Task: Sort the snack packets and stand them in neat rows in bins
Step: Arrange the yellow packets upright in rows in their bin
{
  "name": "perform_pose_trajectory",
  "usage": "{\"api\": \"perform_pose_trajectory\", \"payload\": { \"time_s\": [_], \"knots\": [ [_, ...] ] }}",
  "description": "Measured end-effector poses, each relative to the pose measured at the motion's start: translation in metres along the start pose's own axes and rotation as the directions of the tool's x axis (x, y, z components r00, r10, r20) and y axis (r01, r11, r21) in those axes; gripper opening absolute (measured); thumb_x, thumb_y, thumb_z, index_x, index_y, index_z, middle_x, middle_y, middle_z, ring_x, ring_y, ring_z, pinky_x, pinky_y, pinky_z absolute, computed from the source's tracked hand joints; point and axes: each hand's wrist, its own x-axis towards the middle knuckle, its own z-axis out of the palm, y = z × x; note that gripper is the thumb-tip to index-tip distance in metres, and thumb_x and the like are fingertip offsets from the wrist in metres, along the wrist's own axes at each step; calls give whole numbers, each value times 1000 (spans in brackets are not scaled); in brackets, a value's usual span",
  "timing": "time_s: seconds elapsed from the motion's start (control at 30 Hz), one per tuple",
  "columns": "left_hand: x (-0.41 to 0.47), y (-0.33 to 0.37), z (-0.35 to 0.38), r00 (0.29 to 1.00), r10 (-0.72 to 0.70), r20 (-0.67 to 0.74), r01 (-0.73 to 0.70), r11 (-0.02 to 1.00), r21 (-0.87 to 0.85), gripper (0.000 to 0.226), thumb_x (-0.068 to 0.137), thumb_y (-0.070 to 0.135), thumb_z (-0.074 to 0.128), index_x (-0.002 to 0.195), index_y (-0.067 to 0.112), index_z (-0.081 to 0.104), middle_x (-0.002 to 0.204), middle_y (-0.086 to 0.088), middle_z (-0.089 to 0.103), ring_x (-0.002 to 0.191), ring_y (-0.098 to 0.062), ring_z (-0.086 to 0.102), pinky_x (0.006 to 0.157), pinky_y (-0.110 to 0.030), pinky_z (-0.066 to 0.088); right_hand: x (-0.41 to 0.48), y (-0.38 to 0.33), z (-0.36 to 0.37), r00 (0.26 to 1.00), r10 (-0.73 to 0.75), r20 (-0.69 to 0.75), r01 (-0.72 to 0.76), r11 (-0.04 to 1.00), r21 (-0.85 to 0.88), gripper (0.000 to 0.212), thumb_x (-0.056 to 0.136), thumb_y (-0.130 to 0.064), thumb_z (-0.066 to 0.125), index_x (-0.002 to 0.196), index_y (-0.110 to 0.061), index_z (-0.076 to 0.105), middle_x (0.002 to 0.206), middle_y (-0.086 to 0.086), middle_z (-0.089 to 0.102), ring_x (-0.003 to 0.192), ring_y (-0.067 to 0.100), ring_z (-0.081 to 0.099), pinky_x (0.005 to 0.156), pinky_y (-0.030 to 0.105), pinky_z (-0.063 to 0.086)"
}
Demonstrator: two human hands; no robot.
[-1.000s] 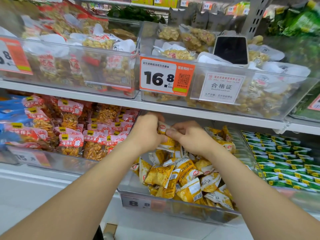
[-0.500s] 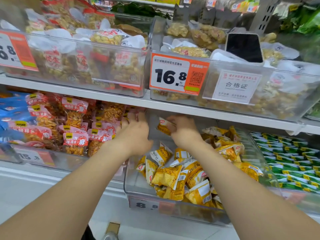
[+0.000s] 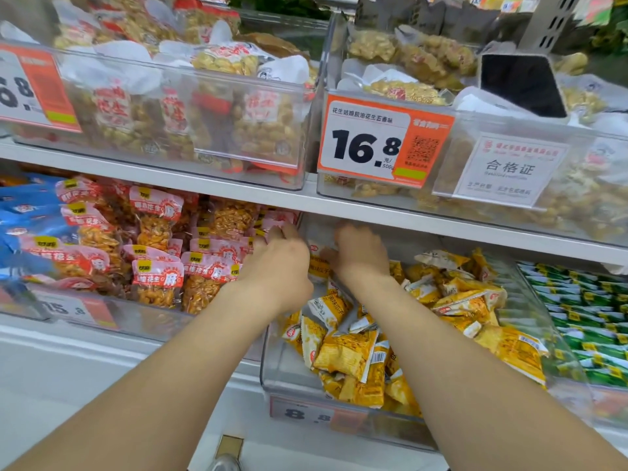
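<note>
White shop shelving (image 3: 339, 203) across the whole view, in two tiers. On the upper tier, two big clear bins (image 3: 238, 158) side by side, heaped with bags of peanuts (image 3: 258, 127). On the lower tier, a row of clear bins: blue packets (image 3: 20, 215) far left, red packets (image 3: 156, 232) upright beside them, green packets (image 3: 584, 317) in tidy rows far right. Between red and green, a clear bin (image 3: 268, 368) with yellow packets (image 3: 350, 355) lying loose and jumbled toward its front and right. Reaching deep under the shelf, the left hand (image 3: 282, 260) and the right hand (image 3: 362, 253), close together at the bin's back left corner. Between them, touching both, one yellow packet (image 3: 317, 263) upright. Fingers bent and blurred on both hands; cannot tell whether either grips it. On the upper right bin, an orange price tag (image 3: 384, 141) marked 16.8, and beside it a white card (image 3: 509, 168).
</note>
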Motion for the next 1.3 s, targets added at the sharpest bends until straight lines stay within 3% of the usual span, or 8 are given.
{"api": "perform_pose_trajectory", "payload": {
  "time_s": [0.13, 0.3, 0.47, 0.67, 0.83, 0.97, 1.17, 1.3],
  "knots": [
    [1, -5, 0, 999, 37, -3, -37, 999, -18, 54, 92, 26, 63, 133, -3, 43, 134, -22, 44, 125, -48, 46, 101, -52, 45, -4, 1, -8, 1000, 3, -9, -3, 998, -65, 42, 96, -52, 68, 115, -14, 69, 114, 11, 71, 108, 35, 69, 82, 39, 55],
    [-9, -2, -9, 998, 56, -30, -58, 996, -66, 47, 94, 20, 64, 130, -3, 44, 130, -25, 47, 121, -48, 52, 85, -45, 44, -11, 15, -19, 912, -31, 410, 32, 999, 6, 37, 76, -48, 80, 88, -15, 68, 84, 1, 66, 78, 20, 65, 56, 29, 50],
    [-24, 4, -15, 991, 119, -58, -125, 987, -99, 48, 96, 15, 66, 133, 3, 39, 142, -21, 35, 122, -53, 52, 93, -49, 48, -25, 27, -22, 854, -230, 467, 200, 973, 112, 61, 81, -56, 83, 124, -15, 68, 118, 3, 68, 105, 23, 65, 92, 40, 59],
    [-38, 13, -18, 955, 258, -147, -231, 956, 180, 41, 95, 28, 66, 133, 18, 55, 137, -10, 40, 130, -38, 31, 101, -51, 35, -39, 43, -35, 737, -355, 575, 312, 933, 177, 46, 88, -51, 80, 113, -13, 72, 92, 2, 71, 85, 21, 67, 75, 36, 55],
    [-36, 23, -17, 887, 432, -160, -433, 901, 30, 42, 87, 11, 67, 125, 29, 68, 118, -1, 58, 116, -28, 49, 100, -42, 43, -46, 48, -40, 863, -391, 319, 321, 913, 252, 19, 92, -41, 76, 91, -32, 59, 85, -5, 59, 79, 18, 58, 68, 33, 45],
    [-35, 27, -10, 914, 341, -222, -366, 927, -86, 51, 90, 15, 76, 135, 18, 53, 118, -7, 59, 115, -29, 57, 94, -44, 51, -53, 56, -54, 914, -401, 68, 328, 825, 460, 22, 99, -48, 66, 90, -28, 58, 81, -5, 61, 73, 11, 57, 65, 35, 42],
    [-28, 25, -18, 944, 228, -240, -283, 932, -225, 27, 90, 35, 81, 112, 22, 71, 98, -2, 70, 97, -26, 63, 81, -44, 55, -75, 61, -67, 946, -296, 130, 74, 588, 806, 26, 95, -41, 74, 109, -20, 71, 98, 2, 79, 80, 23, 78, 75, 42, 63],
    [-29, 19, -26, 930, 197, -309, -273, 936, -223, 25, 84, 49, 83, 98, 30, 73, 88, 4, 70, 92, -23, 65, 81, -45, 56, -77, 63, -72, 938, -278, 208, -32, 527, 849, 29, 92, -27, 81, 117, -15, 72, 108, 2, 80, 90, 20, 79, 88, 34, 63]
  ]
}}
